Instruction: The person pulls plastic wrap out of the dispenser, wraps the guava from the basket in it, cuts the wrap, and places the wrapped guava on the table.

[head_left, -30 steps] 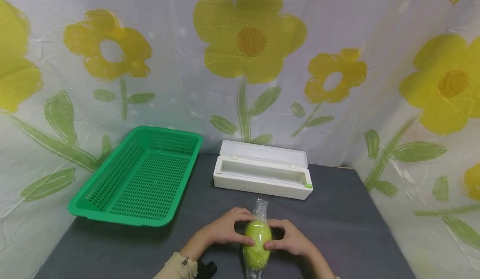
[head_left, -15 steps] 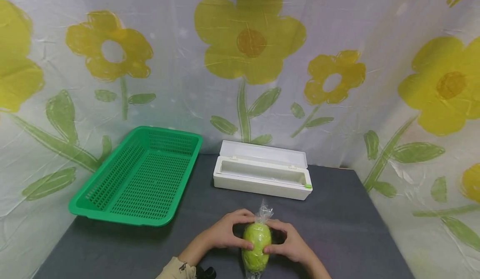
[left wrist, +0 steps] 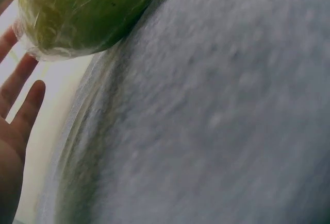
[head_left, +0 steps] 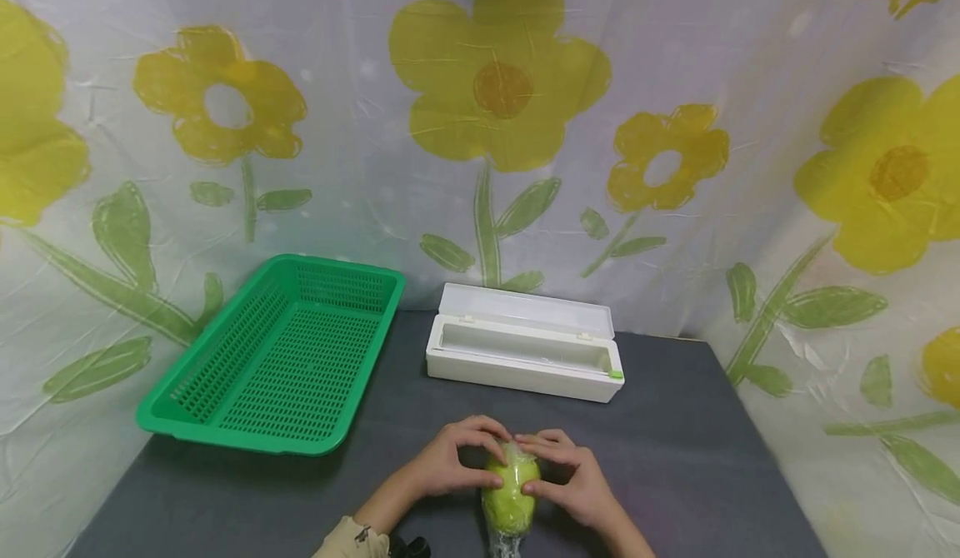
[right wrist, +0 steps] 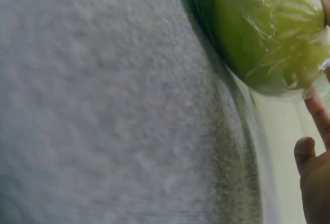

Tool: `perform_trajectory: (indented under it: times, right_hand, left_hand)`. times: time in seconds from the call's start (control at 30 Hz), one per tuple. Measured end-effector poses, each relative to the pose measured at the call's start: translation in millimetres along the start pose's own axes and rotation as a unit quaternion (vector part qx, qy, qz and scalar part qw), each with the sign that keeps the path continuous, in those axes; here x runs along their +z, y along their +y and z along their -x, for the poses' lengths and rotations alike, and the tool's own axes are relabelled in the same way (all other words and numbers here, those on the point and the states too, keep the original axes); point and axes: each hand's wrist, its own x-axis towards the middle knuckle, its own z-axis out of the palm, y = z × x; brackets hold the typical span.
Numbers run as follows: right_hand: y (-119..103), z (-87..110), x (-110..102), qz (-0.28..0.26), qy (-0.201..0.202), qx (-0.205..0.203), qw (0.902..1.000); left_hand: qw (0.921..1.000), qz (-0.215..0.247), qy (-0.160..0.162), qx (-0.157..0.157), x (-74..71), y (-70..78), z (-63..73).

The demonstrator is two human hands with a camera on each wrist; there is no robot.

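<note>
A yellow-green oval fruit (head_left: 512, 493) in clear cling film lies on the dark table at the front. Its exact kind is hard to tell. My left hand (head_left: 459, 458) holds it from the left, thumb on its upper side and fingers bent over the far end. From the right, my right hand (head_left: 573, 475) grips it in the same way. The fingertips of both hands meet at the film on the far end and partly hide it. Twisted film (head_left: 506, 545) trails from the near end. In the left wrist view the wrapped fruit (left wrist: 87, 13) shows creased film.
At the left stands a green perforated basket (head_left: 300, 375). A white cling film box (head_left: 525, 366) with its lid raised and a small green piece at its right end stands behind the hands. A flower-printed curtain (head_left: 360, 191) closes the back and sides.
The film tail at the far end stood up between the hands; now it is folded down under the fingertips. The fingers of both hands have closed in over that end.
</note>
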Motion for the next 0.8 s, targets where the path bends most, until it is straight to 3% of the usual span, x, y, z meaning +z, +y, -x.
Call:
perform_trajectory:
  times: [0.07,0.13,0.27,0.33,0.4,0.5,0.53,0.57,0.63,0.8]
  right_hand:
    - [-2,-1.9,0,0.029,0.002,-0.022,0.9993]
    - [-5,-3.2,-1,0.066,-0.001,-0.044,0.9969]
    - [-16,-5.6,-2,0.175,-0.005,-0.084,0.9809]
    - [-22,-5.4,-1,0.248,-0.006,-0.092,0.9644]
    - [-27,-3.6,0,0.319,-0.005,-0.1,0.9425]
    - [-32,0.7,3,0.405,0.003,-0.108,0.9079]
    - [-33,2.0,5,0.421,0.006,-0.109,0.9006]
    - [-35,3.0,6,0.431,0.011,-0.107,0.8958]
    - [-36,5.3,10,0.436,0.021,-0.093,0.8951]
    - [-36,12.7,19,0.409,0.039,-0.049,0.9104]
  left_hand:
    - [0.9999,-0.017,0.002,-0.003,-2.4,2.2,-1.2]
    - [0.9992,-0.032,-0.016,-0.015,-5.6,6.7,-2.6]
    - [0.9893,-0.085,-0.103,-0.058,-11.5,25.4,-5.5]
    - [0.9765,-0.149,-0.143,-0.06,-11.2,36.0,-6.3]
    - [0.958,-0.228,-0.165,-0.057,-8.6,46.2,-6.2]
    - [0.9296,-0.327,-0.164,-0.047,-1.7,58.5,-6.4]
    - [0.9229,-0.348,-0.158,-0.044,0.5,61.5,-6.3]
    - [0.9208,-0.356,-0.153,-0.046,2.5,64.6,-6.4]
    - [0.9221,-0.358,-0.139,-0.046,5.8,68.7,-5.8]
    - [0.9417,-0.311,-0.112,-0.063,10.2,65.3,0.8]
